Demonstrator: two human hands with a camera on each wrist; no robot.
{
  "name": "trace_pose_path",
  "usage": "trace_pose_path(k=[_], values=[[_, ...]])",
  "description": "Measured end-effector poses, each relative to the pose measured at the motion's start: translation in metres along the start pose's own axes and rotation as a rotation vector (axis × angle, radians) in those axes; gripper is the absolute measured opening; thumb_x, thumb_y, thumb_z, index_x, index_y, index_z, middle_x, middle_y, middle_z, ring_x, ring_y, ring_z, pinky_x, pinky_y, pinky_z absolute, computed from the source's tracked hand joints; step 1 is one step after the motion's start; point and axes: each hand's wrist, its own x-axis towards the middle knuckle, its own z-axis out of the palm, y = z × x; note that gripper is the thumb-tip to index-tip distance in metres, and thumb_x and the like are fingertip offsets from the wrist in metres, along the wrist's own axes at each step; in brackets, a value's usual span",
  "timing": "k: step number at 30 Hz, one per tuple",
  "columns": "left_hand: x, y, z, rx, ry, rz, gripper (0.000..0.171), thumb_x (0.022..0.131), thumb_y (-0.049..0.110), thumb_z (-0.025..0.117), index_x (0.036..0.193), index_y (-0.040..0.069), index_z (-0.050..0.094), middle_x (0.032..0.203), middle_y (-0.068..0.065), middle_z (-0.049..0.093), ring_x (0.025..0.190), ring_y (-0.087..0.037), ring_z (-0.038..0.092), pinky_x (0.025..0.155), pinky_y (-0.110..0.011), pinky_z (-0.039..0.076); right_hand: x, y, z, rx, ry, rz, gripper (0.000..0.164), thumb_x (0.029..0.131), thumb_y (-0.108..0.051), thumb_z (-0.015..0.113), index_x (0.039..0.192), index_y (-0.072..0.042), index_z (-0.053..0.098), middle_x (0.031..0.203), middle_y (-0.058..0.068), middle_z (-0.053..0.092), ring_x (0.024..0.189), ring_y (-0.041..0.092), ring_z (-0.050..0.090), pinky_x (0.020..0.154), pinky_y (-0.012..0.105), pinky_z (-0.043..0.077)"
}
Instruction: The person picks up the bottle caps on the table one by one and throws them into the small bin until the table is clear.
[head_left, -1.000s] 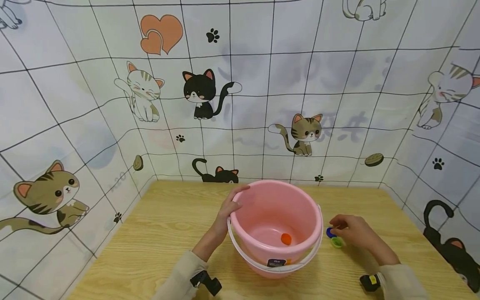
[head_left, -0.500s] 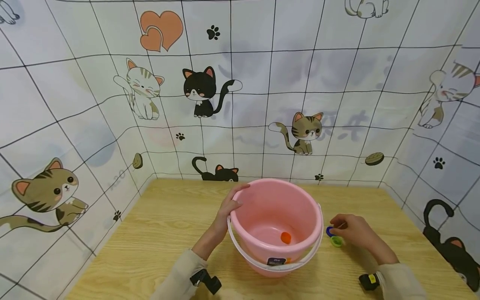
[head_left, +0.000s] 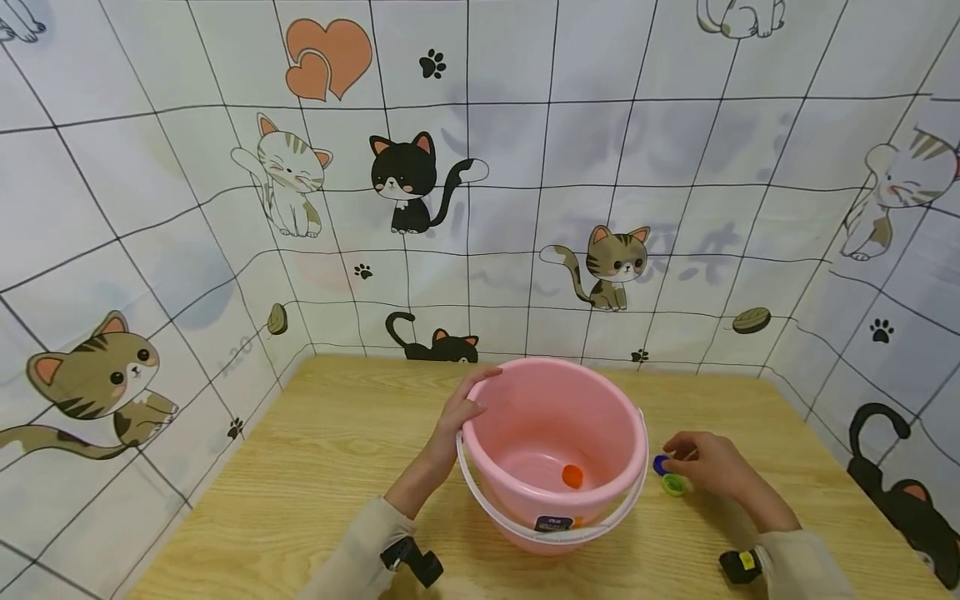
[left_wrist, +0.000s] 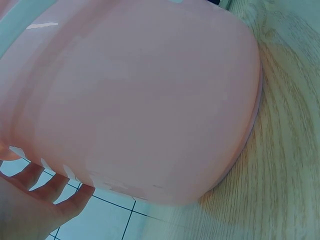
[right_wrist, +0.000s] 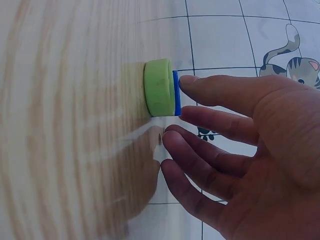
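Observation:
A pink plastic bucket [head_left: 553, 417] stands tilted toward the viewer on the wooden table, its white handle [head_left: 551, 535] hanging down in front. My left hand [head_left: 453, 417] grips its left rim, thumb inside; in the left wrist view the fingers [left_wrist: 75, 202] lie along its outer wall. An orange round piece [head_left: 572, 477] rests on the bucket's bottom. To the right, a blue bottle cap [head_left: 660, 465] and a green bottle cap [right_wrist: 159, 87] lie together on the table. My right hand [head_left: 708, 460] pinches the blue cap between thumb and index finger, other fingers loosely curved.
The light wooden table [head_left: 315, 467] ends at the back against a white cloth wall [head_left: 502, 225] printed with cats and grid lines. Similar cloth closes off the left and right sides. A small black camera [head_left: 741, 567] sits on the right wrist, another on the left.
Both hands, the bucket and the caps stay in place; only the head view shifts slightly.

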Motion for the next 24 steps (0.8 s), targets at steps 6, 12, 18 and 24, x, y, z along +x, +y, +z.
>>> trace_pose_path(k=[6,12,18,24], values=[[0.0008,-0.0008,0.0010,-0.002,-0.007,-0.003,0.059,0.095,0.028,0.044,0.154,0.023,0.043,0.157,-0.010,0.041,0.130,-0.034,0.052,0.099,-0.043,0.053,-0.0020,0.0000,-0.0006,0.014,-0.017,-0.005,0.028,0.090,-0.022,0.078,0.109,-0.002,0.073,0.093,0.005,0.073,0.083,0.019,0.067,0.070,0.036,0.055],[0.0016,-0.0008,0.0016,0.003,-0.003,-0.005,0.059,0.095,0.028,0.043,0.154,0.023,0.044,0.156,-0.011,0.042,0.129,-0.033,0.052,0.099,-0.043,0.053,-0.0012,0.0005,-0.0004,0.015,-0.026,-0.020,0.025,0.091,-0.019,0.075,0.109,-0.002,0.073,0.093,0.005,0.073,0.082,0.017,0.066,0.069,0.035,0.054],[0.0014,-0.0017,0.0012,0.005,0.004,-0.012,0.058,0.096,0.029,0.044,0.153,0.023,0.045,0.156,-0.009,0.042,0.128,-0.033,0.053,0.099,-0.040,0.053,-0.0009,0.0021,0.0011,0.014,-0.012,-0.045,0.019,0.091,-0.014,0.074,0.107,-0.003,0.073,0.092,0.005,0.073,0.081,0.017,0.066,0.068,0.031,0.053],[0.0002,-0.0012,0.0013,0.007,0.011,-0.013,0.058,0.096,0.028,0.045,0.153,0.023,0.045,0.158,-0.006,0.041,0.130,-0.032,0.052,0.099,-0.037,0.053,-0.0011,0.0033,0.0033,0.009,-0.007,-0.053,0.015,0.093,-0.010,0.070,0.106,-0.003,0.073,0.093,0.005,0.073,0.081,0.015,0.066,0.067,0.029,0.053]])
